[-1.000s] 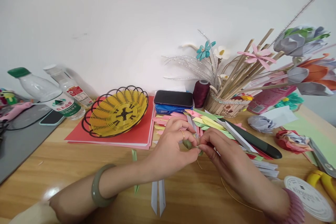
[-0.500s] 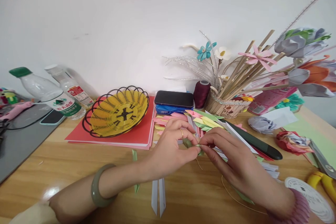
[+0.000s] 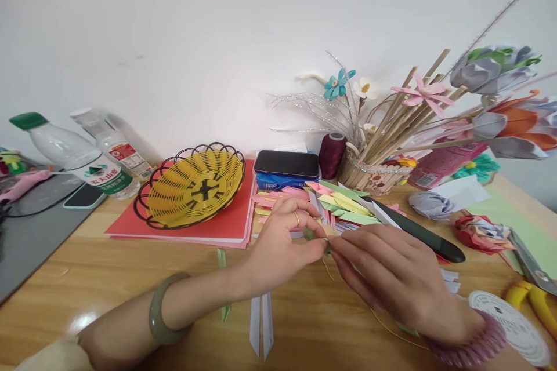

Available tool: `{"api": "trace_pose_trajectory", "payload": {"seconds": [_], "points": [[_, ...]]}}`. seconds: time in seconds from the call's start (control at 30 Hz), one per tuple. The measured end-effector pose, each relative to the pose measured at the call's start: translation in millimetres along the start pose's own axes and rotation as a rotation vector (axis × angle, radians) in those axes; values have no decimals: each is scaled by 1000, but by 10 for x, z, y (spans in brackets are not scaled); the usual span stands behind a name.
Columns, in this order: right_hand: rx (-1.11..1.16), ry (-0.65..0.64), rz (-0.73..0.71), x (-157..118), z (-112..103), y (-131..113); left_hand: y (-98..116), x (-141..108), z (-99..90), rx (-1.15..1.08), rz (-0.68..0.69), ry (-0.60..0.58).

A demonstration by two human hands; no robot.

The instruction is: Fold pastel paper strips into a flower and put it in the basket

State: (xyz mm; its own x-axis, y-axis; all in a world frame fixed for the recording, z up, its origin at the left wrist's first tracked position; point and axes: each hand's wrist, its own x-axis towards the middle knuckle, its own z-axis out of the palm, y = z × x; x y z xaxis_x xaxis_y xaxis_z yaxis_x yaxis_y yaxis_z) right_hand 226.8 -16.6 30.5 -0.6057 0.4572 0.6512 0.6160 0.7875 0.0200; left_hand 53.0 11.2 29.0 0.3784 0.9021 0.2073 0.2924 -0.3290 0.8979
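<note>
My left hand [image 3: 285, 240] is closed in a pinch on a small olive-green piece [image 3: 308, 233], mostly covered by the fingers. It looks like folded paper, but I cannot be sure. My right hand [image 3: 391, 269] meets it at the fingertips, thumb and fingers pressed together on the same piece. A thin tan cord [image 3: 329, 270] hangs just below the fingertips. Behind both hands lies a pile of folded paper strips [image 3: 343, 203] in pink, yellow, green and white. Two white folded strips [image 3: 261, 327] and a green strip [image 3: 223, 284] lie nearer to me.
A yellow woven basket [image 3: 198, 188] rests on red paper sheets [image 3: 126, 217]. A phone [image 3: 287, 163] lies on a blue pack [image 3: 285, 181]. Right of it stand a maroon thread spool [image 3: 332, 155] and a stick holder [image 3: 369, 177]. Scissors [image 3: 528, 295] and a white reel [image 3: 507, 324] lie right.
My right hand has turned, its back now more toward me and its fingers closer together over the small piece. My left hand keeps its pinch. The view has shifted slightly.
</note>
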Motion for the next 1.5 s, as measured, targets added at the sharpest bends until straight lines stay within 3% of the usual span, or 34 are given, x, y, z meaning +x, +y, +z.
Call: {"api": "trace_pose_trajectory", "payload": {"seconds": [0.13,0.23,0.43,0.67,0.87,1.1,1.2,1.27,1.4,1.5], "points": [[406,-34,435,67,16,-47,0,-8,-8,16,62,16],[509,-91,565,92,18,-52,-4,-14,-11,24,92,31],[449,-118,545,90,27,-35,-4,-15,-12,25,98,36],[312,-39,420,48,63,-50,-12,-21,-30,1,121,0],[400,-69,452,61,40,-47,-15,2,-26,-32,129,63],[278,-27,352,70,55,-63,-23,-24,-17,-66,109,40],[367,7,411,74,41,-59,-49,-31,-13,-255,35,3],[426,12,480,76,28,-55,-71,-19,-9,-453,-86,-57],[486,-4,516,70,23,-55,-86,15,-8,-886,-398,-329],[509,-2,506,59,31,-51,-86,29,-8,-1004,-412,-377]]}}
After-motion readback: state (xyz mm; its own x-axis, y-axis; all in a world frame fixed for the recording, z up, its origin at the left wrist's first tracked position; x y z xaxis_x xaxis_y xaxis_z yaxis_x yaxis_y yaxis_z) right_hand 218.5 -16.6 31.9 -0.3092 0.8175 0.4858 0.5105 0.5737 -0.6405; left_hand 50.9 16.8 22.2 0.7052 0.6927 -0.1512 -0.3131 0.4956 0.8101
